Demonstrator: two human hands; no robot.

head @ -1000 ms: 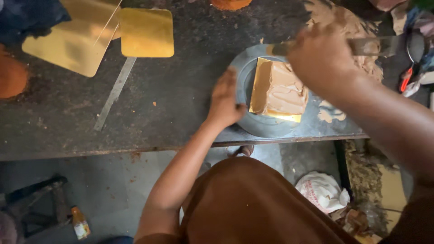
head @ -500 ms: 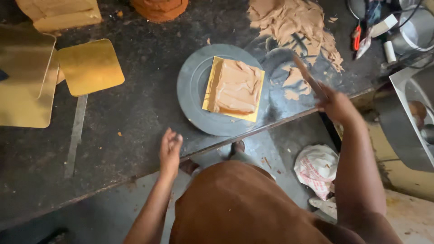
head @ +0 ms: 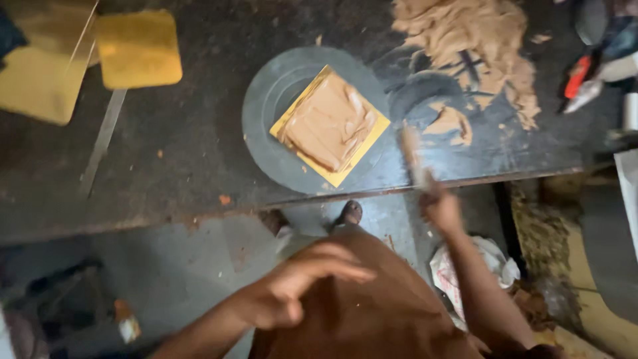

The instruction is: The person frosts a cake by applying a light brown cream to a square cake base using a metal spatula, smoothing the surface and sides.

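The right hand sits just past the near edge of the dark desk, its fingers clamped round the handle of a spatula — the blade is motion-blurred, smeared tan, and lies over the desk edge just right of the round grey turntable. The left hand hangs off the desk altogether, above the brown apron, holding nothing; its fingers are loosely together and slightly curled, touching no object.

On the turntable lies a square gold board, turned so its corners point like a diamond, and on it a flat square slab coated in tan paste. To the right, a spread of the same paste covers the desk. Two more gold boards lie at the far left, with a metal ruler near them.

The likely trouble, as I judge it: the spatula is loaded and poised over the desk edge, so paste could drop to the floor or onto the apron. With the left hand off it, nothing steadies the turntable, so a push from the blade could spin or shift the board.

The spatula's long axis runs near to far, handle toward the person, blade pointing away and slightly left.
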